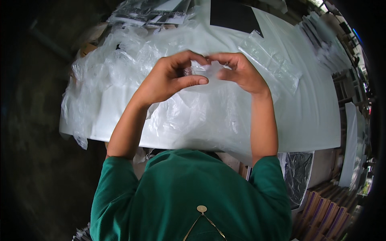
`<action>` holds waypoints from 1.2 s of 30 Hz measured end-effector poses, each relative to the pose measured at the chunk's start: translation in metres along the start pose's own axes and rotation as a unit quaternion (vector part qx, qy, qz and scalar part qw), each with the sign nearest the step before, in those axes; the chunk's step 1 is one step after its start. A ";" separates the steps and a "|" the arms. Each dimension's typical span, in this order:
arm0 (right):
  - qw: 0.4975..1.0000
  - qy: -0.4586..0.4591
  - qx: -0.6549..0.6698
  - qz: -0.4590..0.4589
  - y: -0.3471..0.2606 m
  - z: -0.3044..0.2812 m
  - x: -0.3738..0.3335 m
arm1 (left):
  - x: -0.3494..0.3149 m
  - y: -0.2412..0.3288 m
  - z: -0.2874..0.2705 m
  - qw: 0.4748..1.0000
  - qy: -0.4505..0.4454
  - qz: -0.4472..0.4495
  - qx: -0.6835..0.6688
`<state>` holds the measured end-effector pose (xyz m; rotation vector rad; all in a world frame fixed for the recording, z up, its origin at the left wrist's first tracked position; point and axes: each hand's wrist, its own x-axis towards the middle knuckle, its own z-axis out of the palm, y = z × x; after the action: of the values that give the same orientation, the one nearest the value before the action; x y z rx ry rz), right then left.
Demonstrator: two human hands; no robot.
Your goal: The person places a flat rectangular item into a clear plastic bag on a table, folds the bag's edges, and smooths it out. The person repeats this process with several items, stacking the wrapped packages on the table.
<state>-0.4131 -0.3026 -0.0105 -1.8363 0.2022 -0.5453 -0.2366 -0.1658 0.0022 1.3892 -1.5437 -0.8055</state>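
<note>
Over the middle of the table, a thin clear plastic bag (201,114) hangs from my raised hands and spreads toward the table's near edge. My left hand (171,76) is curled around its gathered upper edge, thumb pointing right. Facing it, my right hand (243,74) has its fingers curled at the same edge, slightly smeared by motion. The two index fingertips almost meet at the top. Whether anything lies inside the bag cannot be made out.
A heap of crumpled clear plastic (120,56) covers the table's left side. Flat clear packets (271,60) lie at the right, near a black sheet (235,18). The white table (309,112) has a curved right edge. Stacked boxes (325,213) stand at lower right.
</note>
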 end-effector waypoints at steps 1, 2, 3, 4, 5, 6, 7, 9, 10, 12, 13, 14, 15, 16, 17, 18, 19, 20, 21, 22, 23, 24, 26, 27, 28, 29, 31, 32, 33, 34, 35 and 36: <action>0.996 -0.076 0.028 0.043 -0.006 -0.001 0.005 | -0.002 0.004 -0.005 1.000 0.021 -0.006 0.013; 0.999 0.002 0.034 0.004 -0.008 0.001 0.007 | -0.003 0.007 -0.010 0.999 0.045 -0.011 0.023; 0.995 0.079 0.041 -0.035 -0.009 0.004 0.009 | -0.001 0.001 -0.012 0.997 0.068 -0.028 0.000; 0.984 0.156 0.047 -0.075 -0.008 0.005 0.010 | -0.002 -0.001 -0.015 0.997 0.074 -0.022 0.004; 0.982 0.163 0.048 -0.082 -0.006 0.006 0.011 | -0.004 -0.003 -0.018 0.997 0.080 -0.019 0.009; 0.981 0.177 0.060 -0.052 -0.006 0.008 0.010 | -0.006 -0.004 -0.021 0.996 0.087 -0.016 0.013; 0.979 0.190 0.073 -0.022 -0.007 0.012 0.008 | -0.007 -0.005 -0.023 0.995 0.094 -0.010 0.019; 0.970 0.231 0.068 -0.030 -0.009 0.014 0.008 | -0.008 -0.009 -0.029 0.996 0.089 -0.007 0.009; 0.963 0.256 0.051 -0.068 -0.007 0.013 0.009 | -0.009 -0.010 -0.033 0.996 0.086 -0.006 0.004; 0.948 0.297 0.035 -0.111 -0.002 0.010 0.010 | -0.013 -0.007 -0.046 0.993 0.075 -0.073 0.052; 0.942 0.313 0.034 -0.116 0.001 0.005 0.010 | -0.015 -0.007 -0.053 0.989 0.069 -0.107 0.076; 0.936 0.328 0.034 -0.121 0.003 0.002 0.010 | -0.018 -0.009 -0.059 0.989 0.071 -0.099 0.085; 0.929 0.349 0.031 -0.117 0.002 0.000 0.009 | -0.021 -0.013 -0.066 0.989 0.073 -0.091 0.093; 0.922 0.364 0.040 -0.128 0.002 -0.002 0.009 | -0.024 -0.017 -0.072 0.988 0.075 -0.083 0.102; 0.913 0.380 0.048 -0.138 0.002 -0.004 0.009 | -0.027 -0.018 -0.078 0.988 0.080 -0.081 0.108; 0.905 0.395 0.057 -0.149 0.002 -0.007 0.009 | -0.029 -0.018 -0.082 0.986 0.084 -0.105 0.102; 0.900 0.408 0.052 -0.145 0.005 -0.013 0.007 | -0.031 -0.015 -0.086 0.983 0.089 -0.130 0.097; 0.903 0.403 0.059 -0.138 0.008 -0.018 0.006 | -0.034 -0.013 -0.091 0.979 0.095 -0.155 0.091; 0.906 0.397 0.068 -0.132 0.010 -0.024 0.004 | -0.037 -0.017 -0.097 0.985 0.086 -0.124 0.084; 0.908 0.391 0.077 -0.125 0.011 -0.031 0.002 | -0.036 -0.020 -0.101 0.989 0.091 -0.100 0.064; 0.924 0.362 0.102 -0.072 0.014 -0.040 -0.002 | -0.037 -0.024 -0.106 0.991 0.100 -0.078 0.047; 0.922 0.333 0.183 -0.075 0.010 -0.034 0.002 | -0.039 -0.030 -0.112 0.992 0.108 -0.057 0.030; 0.899 0.272 0.335 -0.077 -0.004 -0.025 0.006 | -0.036 -0.039 -0.109 0.988 0.154 -0.020 -0.002; 0.891 0.240 0.379 -0.071 -0.004 -0.020 0.008 | -0.031 -0.036 -0.099 0.980 0.193 0.001 -0.038; 0.899 0.240 0.360 -0.066 0.001 -0.019 0.009 | -0.027 -0.032 -0.089 0.970 0.232 0.022 -0.073; 0.907 0.240 0.341 -0.061 0.010 -0.020 0.009 | -0.021 -0.030 -0.077 0.960 0.262 0.069 -0.068; 0.913 0.255 0.312 -0.059 0.018 -0.021 0.010 | -0.017 -0.028 -0.066 0.951 0.283 0.105 -0.062; 0.912 0.269 0.303 -0.062 0.020 -0.021 0.009 | -0.018 -0.027 -0.067 0.955 0.274 0.095 -0.060; 0.911 0.283 0.293 -0.064 0.020 -0.023 0.008 | -0.025 -0.029 -0.080 0.971 0.230 0.028 -0.059; 0.913 0.281 0.291 -0.057 0.020 -0.026 0.005 | -0.027 -0.029 -0.088 0.981 0.184 -0.039 -0.058; 0.915 0.275 0.292 -0.049 0.018 -0.028 0.004 | -0.025 -0.032 -0.086 0.967 0.237 -0.008 -0.089; 0.916 0.270 0.293 -0.042 0.017 -0.028 0.004 | -0.025 -0.032 -0.085 0.960 0.255 0.003 -0.114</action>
<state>-0.4204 -0.3334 -0.0183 -1.0851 0.2931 -1.0472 -0.1465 -0.1387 0.0027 1.2918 -1.0204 -0.5423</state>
